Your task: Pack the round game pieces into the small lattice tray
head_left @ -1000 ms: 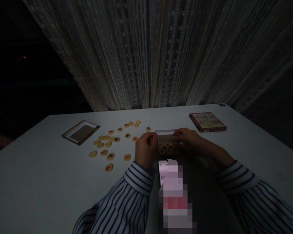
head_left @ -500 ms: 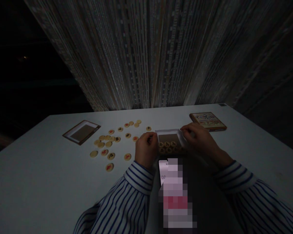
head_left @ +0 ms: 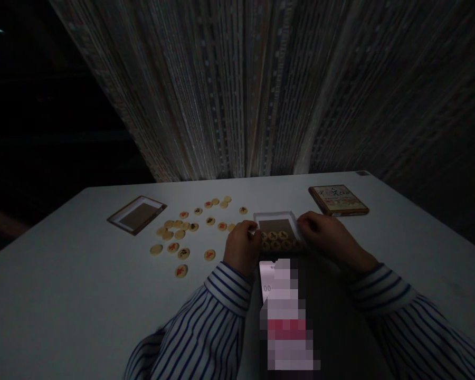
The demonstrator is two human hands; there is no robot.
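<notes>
A small open box (head_left: 277,215) with pale walls stands in front of me on the table, holding several round xiangqi pieces (head_left: 273,236) in rows at its near side. My left hand (head_left: 241,248) is closed at the box's left wall, its fingertips over the rim. At the right wall, my right hand (head_left: 332,240) is curled with thumb and fingers together on the edge. Loose xiangqi pieces (head_left: 183,253) with red or black characters lie scattered left of the box, some blank side up. Both hands partly hide the box's sides.
A shallow box part (head_left: 122,227) lies at the far left of the white table (head_left: 83,285). A closed box with a printed lid (head_left: 338,197) sits at the back right. Close to me is a phone (head_left: 266,274) with a lit, blurred-out screen. A striped string curtain (head_left: 221,105) hangs behind.
Both hands have slid slightly nearer along the box's sides, the right one down from the far corner. The whole view has shifted a little. The loose pieces look unmoved.
</notes>
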